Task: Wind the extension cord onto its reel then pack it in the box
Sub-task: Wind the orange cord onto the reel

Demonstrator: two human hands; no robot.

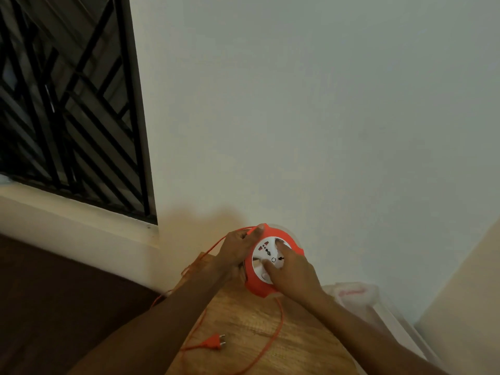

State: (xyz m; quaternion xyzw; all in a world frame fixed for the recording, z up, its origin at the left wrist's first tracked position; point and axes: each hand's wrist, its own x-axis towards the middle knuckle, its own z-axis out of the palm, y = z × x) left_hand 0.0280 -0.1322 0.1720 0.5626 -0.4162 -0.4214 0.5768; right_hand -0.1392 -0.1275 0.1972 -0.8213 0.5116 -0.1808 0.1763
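Winding goes best if the left hand (238, 246), gripping the orange reel (270, 269) above the wooden table (243, 320), feeds cord (273, 336) evenly while the right hand (290, 274), fingers pressed on its white hub, turns steadily.

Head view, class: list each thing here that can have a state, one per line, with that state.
Reel: held tilted above the table, socket face toward the camera.
Cord: mostly unwound, looping across the wooden table.
Plug: unplugged, lying on the table.
Left hand: grips the reel's rim.
Right hand: fingers press the white face.
Window: barred.
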